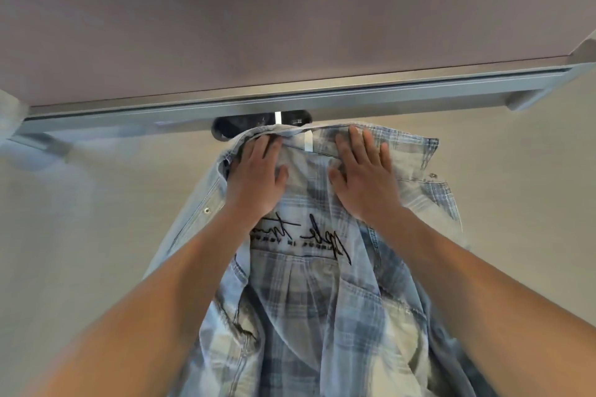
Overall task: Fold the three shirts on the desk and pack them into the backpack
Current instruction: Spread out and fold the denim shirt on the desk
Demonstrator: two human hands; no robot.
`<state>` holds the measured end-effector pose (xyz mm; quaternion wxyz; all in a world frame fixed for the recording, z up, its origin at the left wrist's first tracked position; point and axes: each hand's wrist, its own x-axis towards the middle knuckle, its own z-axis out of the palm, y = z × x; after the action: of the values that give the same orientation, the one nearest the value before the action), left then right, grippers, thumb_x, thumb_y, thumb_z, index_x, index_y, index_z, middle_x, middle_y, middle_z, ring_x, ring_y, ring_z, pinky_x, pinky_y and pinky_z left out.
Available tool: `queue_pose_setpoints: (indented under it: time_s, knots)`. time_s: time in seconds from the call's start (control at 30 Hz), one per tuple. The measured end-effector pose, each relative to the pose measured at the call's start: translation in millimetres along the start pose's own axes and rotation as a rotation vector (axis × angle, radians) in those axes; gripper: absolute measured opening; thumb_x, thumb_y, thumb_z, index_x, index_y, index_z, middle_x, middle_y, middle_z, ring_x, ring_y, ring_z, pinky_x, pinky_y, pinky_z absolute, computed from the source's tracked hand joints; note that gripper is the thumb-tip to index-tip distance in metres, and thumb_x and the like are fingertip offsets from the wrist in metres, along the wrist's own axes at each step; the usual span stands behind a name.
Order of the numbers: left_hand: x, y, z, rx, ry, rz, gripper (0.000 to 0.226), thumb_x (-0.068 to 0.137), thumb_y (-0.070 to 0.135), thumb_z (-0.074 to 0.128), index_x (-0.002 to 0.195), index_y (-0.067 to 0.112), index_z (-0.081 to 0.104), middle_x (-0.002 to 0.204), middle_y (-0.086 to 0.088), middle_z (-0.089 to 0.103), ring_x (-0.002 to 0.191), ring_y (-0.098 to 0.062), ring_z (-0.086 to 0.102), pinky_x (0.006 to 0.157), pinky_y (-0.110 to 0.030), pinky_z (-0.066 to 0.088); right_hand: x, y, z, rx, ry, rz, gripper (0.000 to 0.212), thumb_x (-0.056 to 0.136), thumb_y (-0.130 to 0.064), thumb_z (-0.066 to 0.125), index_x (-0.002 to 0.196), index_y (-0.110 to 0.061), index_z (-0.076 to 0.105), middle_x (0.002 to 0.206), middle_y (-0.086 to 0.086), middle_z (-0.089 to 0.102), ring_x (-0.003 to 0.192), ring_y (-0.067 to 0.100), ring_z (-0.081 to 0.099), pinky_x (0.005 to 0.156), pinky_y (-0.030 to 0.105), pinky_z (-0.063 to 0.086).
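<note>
A pale blue and white plaid shirt (316,293) with black script lettering across its back lies lengthwise on the light desk (96,235), reaching from the near edge to the far side. My left hand (258,174) lies flat on the shirt's far left part, fingers straight and pressing the cloth. Pressing flat on the far right part is my right hand (362,174), fingers spread. Both hands are close to the shirt's far hem. No backpack and no other shirts are in view.
A grey partition panel (290,26) with a metal rail (290,100) runs along the desk's far edge. A dark cable opening (232,127) sits in the desk just beyond the shirt. Bare desk surface lies left and right of the shirt.
</note>
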<state>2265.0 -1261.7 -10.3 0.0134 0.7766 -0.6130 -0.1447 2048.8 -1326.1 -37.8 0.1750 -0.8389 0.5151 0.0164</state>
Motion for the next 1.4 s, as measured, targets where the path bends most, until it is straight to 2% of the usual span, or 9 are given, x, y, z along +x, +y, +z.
queue_pose_setpoints:
  time_s: [0.17,0.3,0.43,0.57,0.7,0.8,0.93,1.17,1.4]
  knots:
    - [-13,3,3,0.005,-0.026,-0.001,0.057,0.101,0.038,0.05,0.153,0.018,0.039,0.155,-0.005,0.037,0.146,-0.027,0.036,0.112,-0.053,0.045,1,-7,10,-0.092,0.06,0.064,0.07,0.108,-0.057,0.012,0.168,-0.022,0.006,0.176,0.006,0.002,0.162,0.029,-0.002,0.129,0.056,0.0]
    - [-49,8,-3,-0.014,-0.065,-0.052,0.06,0.104,0.045,0.046,0.158,0.021,0.034,0.168,-0.009,0.024,0.154,-0.031,0.025,0.123,-0.052,0.031,-6,-29,3,-0.086,0.067,0.096,0.068,0.105,-0.047,0.018,0.165,-0.015,0.019,0.174,0.015,0.013,0.161,0.034,0.008,0.128,0.059,0.009]
    - [-91,1,-11,-0.001,-0.026,-0.075,0.064,0.106,0.048,0.041,0.163,0.021,0.027,0.171,-0.011,0.016,0.159,-0.03,0.013,0.128,-0.049,0.015,-23,-61,1,-0.038,0.075,-0.095,0.064,0.105,-0.041,0.023,0.163,-0.014,0.027,0.172,0.013,0.021,0.161,0.031,0.013,0.129,0.054,0.014]
    - [-118,-30,-5,0.009,0.023,-0.118,0.064,0.107,0.052,0.032,0.163,0.022,0.025,0.174,-0.007,0.003,0.161,-0.026,-0.004,0.129,-0.053,0.007,-27,-92,11,0.012,-0.02,-0.26,0.068,0.103,-0.044,0.012,0.164,-0.018,0.029,0.173,0.011,0.018,0.161,0.03,0.01,0.129,0.054,0.016]
    - [-125,-55,-4,-0.059,0.014,-0.147,0.067,0.105,0.06,0.017,0.165,0.029,0.02,0.175,-0.003,0.0,0.161,-0.026,-0.006,0.129,-0.055,0.006,-16,-117,23,-0.039,-0.096,-0.315,0.062,0.108,-0.045,0.016,0.166,-0.024,0.022,0.175,0.007,0.011,0.162,0.025,0.002,0.131,0.048,0.007]
    - [-113,-67,-9,-0.084,0.003,-0.176,0.068,0.105,0.06,0.01,0.165,0.03,0.021,0.174,-0.003,-0.002,0.16,-0.026,-0.007,0.129,-0.053,0.003,-4,-129,25,-0.091,-0.05,-0.319,0.062,0.107,-0.042,0.027,0.165,-0.021,0.023,0.172,0.011,0.015,0.16,0.032,0.008,0.13,0.049,0.011]
    - [-86,-84,-11,0.013,-0.007,-0.191,0.066,0.107,0.054,0.024,0.166,0.024,0.015,0.174,-0.005,-0.005,0.16,-0.027,-0.006,0.129,-0.055,0.005,13,-138,21,0.013,0.006,-0.355,0.062,0.108,-0.036,0.039,0.165,-0.02,0.021,0.173,0.011,0.012,0.161,0.031,0.007,0.13,0.052,0.012]
    - [-62,-91,-16,0.014,0.068,-0.2,0.068,0.106,0.053,0.033,0.165,0.026,0.014,0.175,-0.005,0.0,0.161,-0.03,-0.001,0.128,-0.056,0.009,48,-152,21,0.149,-0.023,-0.279,0.064,0.111,-0.033,0.038,0.167,-0.021,0.01,0.176,0.002,0.002,0.162,0.02,-0.003,0.131,0.046,0.004]
    - [-99,-92,-1,-0.049,0.068,-0.218,0.067,0.108,0.044,0.037,0.166,0.026,0.012,0.174,-0.009,-0.002,0.16,-0.03,0.003,0.128,-0.054,0.012,66,-161,25,0.076,0.004,-0.217,0.058,0.112,-0.036,0.031,0.166,-0.019,0.02,0.175,0.007,0.012,0.162,0.028,0.004,0.131,0.049,0.007]
